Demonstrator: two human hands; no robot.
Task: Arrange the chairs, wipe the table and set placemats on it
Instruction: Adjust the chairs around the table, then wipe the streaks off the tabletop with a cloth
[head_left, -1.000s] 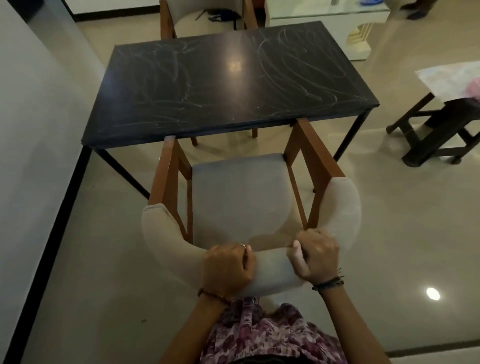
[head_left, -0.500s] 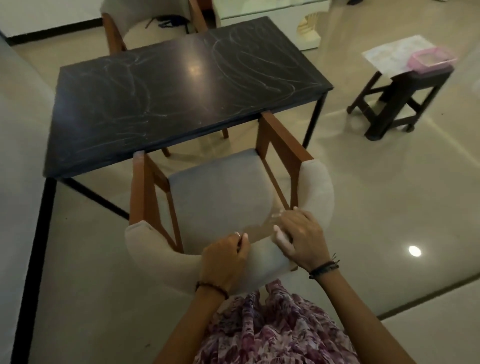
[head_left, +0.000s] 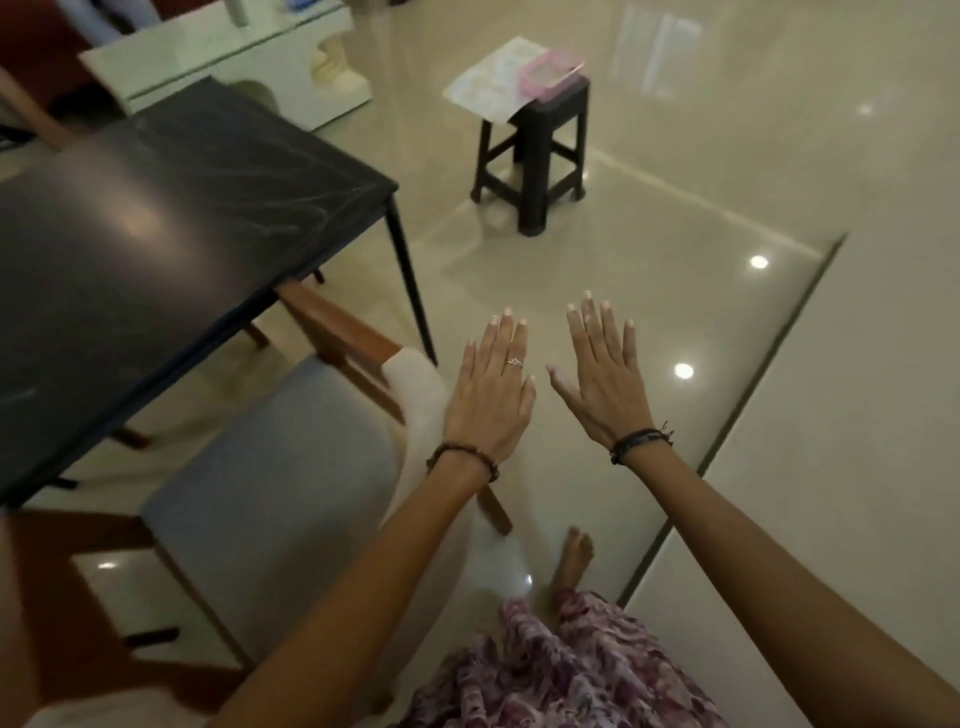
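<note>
Both hands free now: left hand (head_left: 491, 395) and right hand (head_left: 602, 376) spread flat, holding nothing, aimed toward the stool (head_left: 535, 156). Chair (head_left: 270, 499) sits tucked at the table (head_left: 156, 234), likely placed.

A dark stool (head_left: 535, 156) stands on the glossy tiled floor (head_left: 727, 156) with a pink tray (head_left: 549, 73) on top, a white cabinet (head_left: 234, 62) behind.

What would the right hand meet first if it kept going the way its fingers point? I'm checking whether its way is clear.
The right hand, flat and empty, points forward over the glossy beige tiled floor. Nothing stands in that line; the dark plastic stool sits off to its left, though depth is uncertain.
</note>
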